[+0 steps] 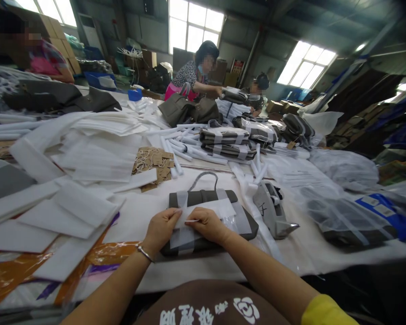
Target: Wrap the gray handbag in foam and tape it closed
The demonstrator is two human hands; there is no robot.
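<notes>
A dark grey handbag (208,197) lies flat on the white table in front of me, its handle pointing away, with white foam strips wrapped across it. My left hand (160,228) pinches the edge of a white foam sheet (206,212) laid over the bag; a bracelet sits on that wrist. My right hand (205,225) is closed on the same sheet, pressing it down onto the bag's front. A grey tape dispenser (272,207) rests just right of the bag.
Piles of white foam sheets (88,153) cover the table's left. Brown paper tags (154,163) and foam tubes lie beyond the bag. Wrapped bags (226,142) are stacked farther back; bagged ones (352,221) sit at right. Other people work across the table.
</notes>
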